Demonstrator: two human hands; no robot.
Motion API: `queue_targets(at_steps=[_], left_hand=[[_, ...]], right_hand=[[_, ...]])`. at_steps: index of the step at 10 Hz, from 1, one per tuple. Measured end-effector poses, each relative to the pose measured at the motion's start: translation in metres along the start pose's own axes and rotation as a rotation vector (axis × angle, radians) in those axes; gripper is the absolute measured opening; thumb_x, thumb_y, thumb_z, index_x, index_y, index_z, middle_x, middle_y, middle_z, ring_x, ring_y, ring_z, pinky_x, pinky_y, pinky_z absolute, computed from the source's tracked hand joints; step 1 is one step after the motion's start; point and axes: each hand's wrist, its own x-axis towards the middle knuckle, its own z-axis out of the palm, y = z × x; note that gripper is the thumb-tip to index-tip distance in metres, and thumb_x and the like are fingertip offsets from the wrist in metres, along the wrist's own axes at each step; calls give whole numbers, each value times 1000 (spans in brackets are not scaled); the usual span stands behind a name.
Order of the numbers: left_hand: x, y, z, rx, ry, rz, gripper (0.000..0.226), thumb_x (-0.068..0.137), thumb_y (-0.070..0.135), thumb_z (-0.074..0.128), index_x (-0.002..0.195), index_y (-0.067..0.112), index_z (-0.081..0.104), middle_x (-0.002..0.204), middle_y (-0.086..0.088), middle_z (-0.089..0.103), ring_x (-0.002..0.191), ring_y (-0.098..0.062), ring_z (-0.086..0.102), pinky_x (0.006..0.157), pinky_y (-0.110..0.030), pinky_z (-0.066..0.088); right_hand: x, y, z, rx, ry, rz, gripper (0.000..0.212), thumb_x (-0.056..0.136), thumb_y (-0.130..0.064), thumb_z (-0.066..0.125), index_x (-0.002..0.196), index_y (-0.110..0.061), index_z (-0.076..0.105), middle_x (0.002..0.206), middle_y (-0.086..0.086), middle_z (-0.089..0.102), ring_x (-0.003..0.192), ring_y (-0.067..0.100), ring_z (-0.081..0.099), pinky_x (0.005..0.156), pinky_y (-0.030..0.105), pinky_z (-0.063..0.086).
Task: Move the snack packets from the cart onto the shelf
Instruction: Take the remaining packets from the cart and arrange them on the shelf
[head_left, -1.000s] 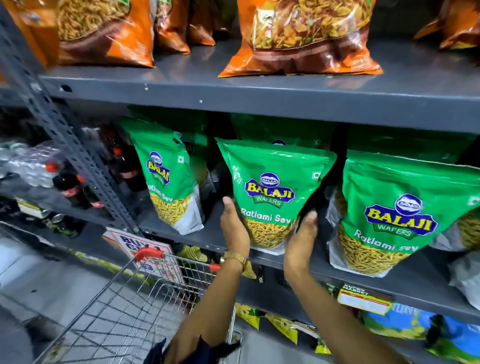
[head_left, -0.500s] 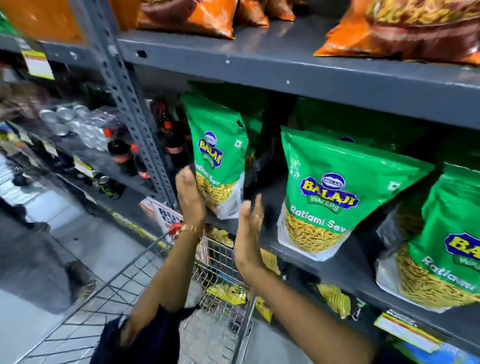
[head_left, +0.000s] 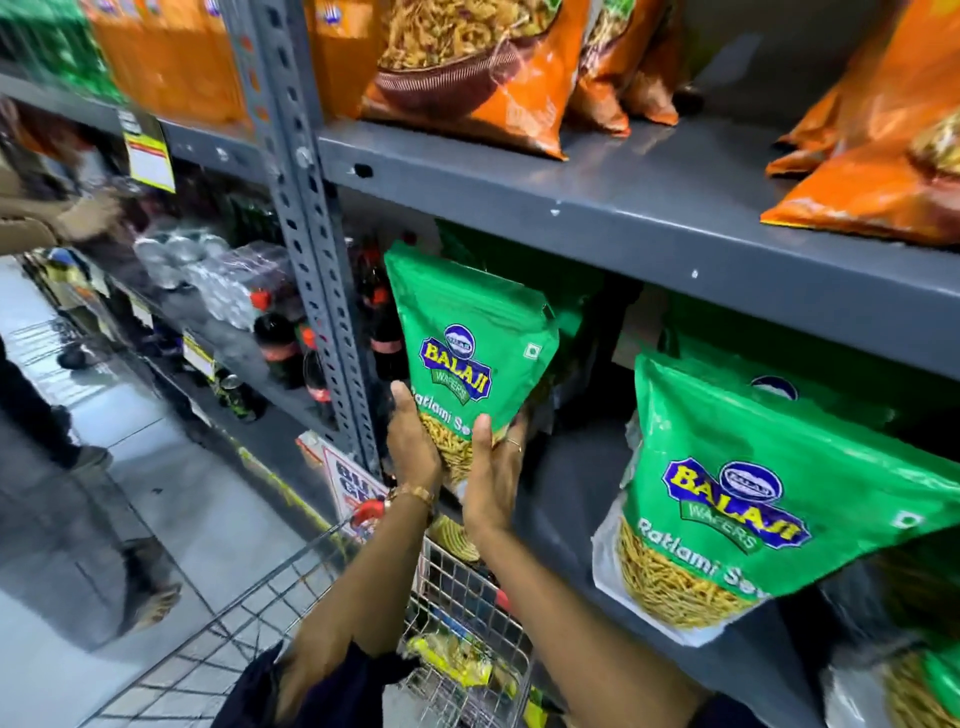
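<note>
Upright, green packet (head_left: 470, 353) between both hands.

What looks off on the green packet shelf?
No spills or tears show. The green packet held by the left hand and right hand tilts, and the nearer green packet overhangs the shelf edge.
</note>
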Motion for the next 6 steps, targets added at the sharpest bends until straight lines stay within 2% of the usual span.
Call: queue_targets(at_steps=[1, 2, 3, 4, 5, 6], left_hand=[[-12, 17, 7, 56, 75, 1, 88, 82, 81, 16, 98, 17, 74, 103, -2, 74, 94, -23, 66, 87, -37, 50], [-18, 18, 12, 86, 158, 11, 73, 97, 61, 18, 100, 13, 72, 103, -6, 72, 88, -25, 62, 68, -30, 38], [-16, 15, 11, 138, 157, 27, 73, 97, 61, 16, 99, 14, 72, 104, -9, 73, 88, -26, 62, 71, -30, 36], [-19, 18, 12, 125, 140, 52, 70, 97, 59, 17, 106, 14, 69, 112, -10, 71, 100, -29, 63, 79, -33, 41], [-23, 13, 8, 153, 72, 131, 71, 94, 62, 16, 130, 14, 53, 133, -9, 59, 121, -28, 54, 96, -33, 38], [-48, 3, -1, 203, 30, 261, 88, 85, 76, 14, 148, 16, 26, 153, -12, 36, 140, -26, 37, 114, -43, 31]], right_hand=[[6, -1, 2, 27, 7, 10, 108, 66, -93, 36, 152, -30, 18, 156, 2, 37, 142, 20, 36, 118, 48, 29], [9, -2, 1, 16, -2, 37, 113, 63, -96, 31, 152, -27, 23, 153, 0, 41, 140, 17, 37, 118, 44, 28], [9, -2, -5, -14, -50, 54, 112, 64, -95, 31, 152, -27, 24, 153, -3, 42, 140, 16, 36, 119, 41, 27], [6, -3, -14, -74, -103, 101, 109, 67, -89, 32, 154, -27, 16, 160, 0, 30, 147, 19, 26, 123, 42, 19], [-8, -16, -30, -117, -159, 120, 110, 66, -90, 29, 155, -30, 5, 165, -3, 12, 151, 10, 11, 122, 31, 8], [-38, -27, -52, -101, -286, -32, 112, 65, -96, 26, 154, -31, 6, 163, -13, 9, 145, -10, 8, 125, 29, 9]])
